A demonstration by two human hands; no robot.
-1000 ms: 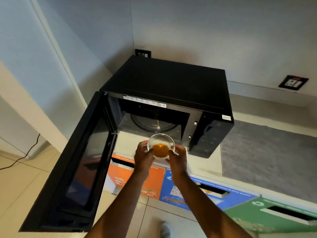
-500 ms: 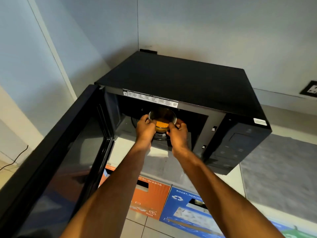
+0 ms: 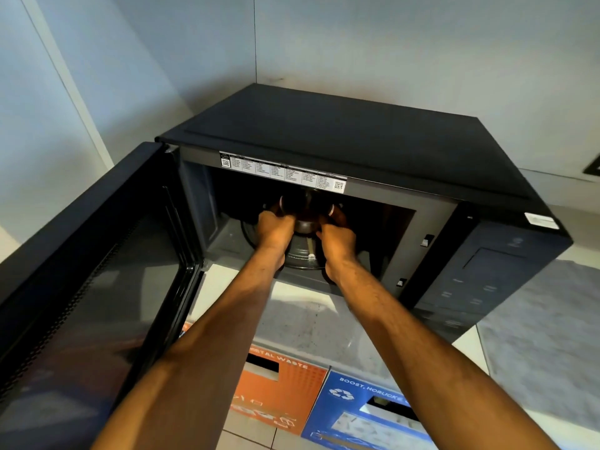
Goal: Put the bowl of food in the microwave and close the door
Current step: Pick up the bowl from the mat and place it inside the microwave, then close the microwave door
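A black microwave point(image 3: 341, 138) sits on a pale counter, its door point(image 3: 94, 280) swung wide open to the left. Both my hands reach inside the dark cavity. My left hand point(image 3: 276, 224) and my right hand point(image 3: 336, 228) grip the sides of a small glass bowl point(image 3: 303, 219) over the glass turntable point(image 3: 303, 251). The bowl looks dark in the shadow and its orange food is hidden from view. I cannot tell whether the bowl touches the turntable.
The control panel point(image 3: 480, 280) fills the microwave's right front. A grey mat point(image 3: 545, 336) lies on the counter to the right. Below the counter edge stand an orange waste bin point(image 3: 279, 394) and a blue recycling bin point(image 3: 367, 410). Walls close in behind and left.
My hands have carried the bowl from the door opening deeper into the cavity, over the turntable. The camera has moved closer to the microwave.
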